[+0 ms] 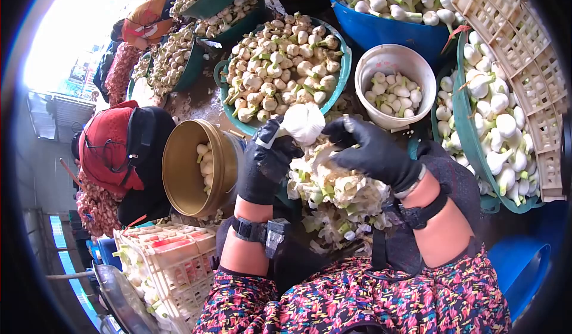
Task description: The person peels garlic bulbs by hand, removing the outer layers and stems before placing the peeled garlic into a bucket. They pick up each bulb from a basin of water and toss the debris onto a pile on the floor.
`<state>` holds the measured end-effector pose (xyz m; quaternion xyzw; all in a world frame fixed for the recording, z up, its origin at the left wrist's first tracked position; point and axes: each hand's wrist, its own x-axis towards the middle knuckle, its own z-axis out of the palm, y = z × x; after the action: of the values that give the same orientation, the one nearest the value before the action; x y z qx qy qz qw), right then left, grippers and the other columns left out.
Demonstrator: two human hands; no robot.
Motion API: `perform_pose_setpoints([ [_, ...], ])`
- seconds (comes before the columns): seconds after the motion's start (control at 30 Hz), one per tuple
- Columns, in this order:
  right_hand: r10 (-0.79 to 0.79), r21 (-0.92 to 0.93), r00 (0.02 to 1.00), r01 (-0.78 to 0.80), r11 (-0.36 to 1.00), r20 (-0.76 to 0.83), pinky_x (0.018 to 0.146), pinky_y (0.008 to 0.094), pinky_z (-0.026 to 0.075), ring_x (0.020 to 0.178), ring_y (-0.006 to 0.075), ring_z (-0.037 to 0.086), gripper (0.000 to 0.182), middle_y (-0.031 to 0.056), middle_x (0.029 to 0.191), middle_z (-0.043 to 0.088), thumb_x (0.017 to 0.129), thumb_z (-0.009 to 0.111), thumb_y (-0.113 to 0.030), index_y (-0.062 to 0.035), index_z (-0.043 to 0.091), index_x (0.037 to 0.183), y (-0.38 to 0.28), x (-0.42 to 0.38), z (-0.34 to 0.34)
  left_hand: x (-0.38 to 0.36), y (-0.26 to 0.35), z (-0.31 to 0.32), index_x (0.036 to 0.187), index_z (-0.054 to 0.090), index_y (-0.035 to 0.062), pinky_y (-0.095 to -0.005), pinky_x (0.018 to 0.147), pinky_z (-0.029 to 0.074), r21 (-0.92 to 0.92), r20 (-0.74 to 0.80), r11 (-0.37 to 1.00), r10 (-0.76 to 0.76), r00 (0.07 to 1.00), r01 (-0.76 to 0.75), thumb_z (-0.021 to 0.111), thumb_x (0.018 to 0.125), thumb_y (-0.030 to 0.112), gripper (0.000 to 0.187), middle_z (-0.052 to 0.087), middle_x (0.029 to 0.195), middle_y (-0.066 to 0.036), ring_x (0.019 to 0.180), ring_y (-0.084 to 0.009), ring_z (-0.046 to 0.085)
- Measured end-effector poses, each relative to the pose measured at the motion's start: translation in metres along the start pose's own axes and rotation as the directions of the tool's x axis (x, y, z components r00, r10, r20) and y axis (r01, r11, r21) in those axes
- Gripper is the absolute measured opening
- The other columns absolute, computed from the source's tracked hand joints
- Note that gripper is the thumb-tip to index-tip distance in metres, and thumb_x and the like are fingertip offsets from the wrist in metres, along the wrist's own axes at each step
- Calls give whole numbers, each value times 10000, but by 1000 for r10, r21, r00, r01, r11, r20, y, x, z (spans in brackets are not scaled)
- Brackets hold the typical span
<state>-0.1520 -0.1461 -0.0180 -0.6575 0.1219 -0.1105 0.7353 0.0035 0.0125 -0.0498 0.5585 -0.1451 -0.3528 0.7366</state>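
Observation:
A white garlic bulb (304,123) sits at the fingertips of my left hand (266,164), which is closed on it. That hand wears a black glove, and a pale strip shows across its fingers. My right hand (376,155), also black-gloved, is just right of the bulb with thumb and fingers apart, over the loose skins. Beneath both hands a heap of papery garlic peels and green trimmings (339,194) lies at my lap. Right ahead, a green basin (345,75) holds many unpeeled, brownish garlic bulbs (280,66).
A white bucket (372,57) with peeled bulbs stands ahead right, a tan bucket (173,155) at left. Blue (381,36) and green (462,114) tubs of white garlic line the right, beside a plastic crate (518,42). Another crate (173,268) sits lower left. A red backpack (110,146) is beyond.

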Motion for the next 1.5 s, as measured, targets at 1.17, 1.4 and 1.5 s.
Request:
perform_pose_setpoints([
  [1.17, 305, -701, 936, -97, 706, 178, 695, 453, 472, 794, 337, 605, 183, 191, 809, 611, 748, 530, -176, -68, 602, 877, 5, -6, 5, 192, -167, -121, 994, 645, 22, -375, 808, 468, 973, 223, 139, -358, 907, -185, 614, 779, 306, 357, 628, 1002, -215, 904, -346, 607],
  [1.4, 29, -776, 1000, -17, 631, 1, 753, 454, 458, 862, 356, 578, 291, 192, 907, 571, 747, 571, -189, -71, 579, 1012, 24, -6, 4, 209, -168, -125, 845, 668, 55, -296, 584, 477, 875, 483, 141, -336, 809, -464, 582, 761, 113, 133, 647, 732, -69, 675, -175, 602],
  [1.5, 38, -704, 999, -48, 709, -30, 751, 452, 456, 847, 355, 574, 304, 188, 894, 571, 752, 578, -205, -55, 566, 1017, 24, 1, 1, 170, -91, -77, 892, 688, -12, -236, 550, 447, 789, 98, 593, -382, 919, 162, 560, 737, 26, 205, 651, 717, -66, 597, -124, 572],
])
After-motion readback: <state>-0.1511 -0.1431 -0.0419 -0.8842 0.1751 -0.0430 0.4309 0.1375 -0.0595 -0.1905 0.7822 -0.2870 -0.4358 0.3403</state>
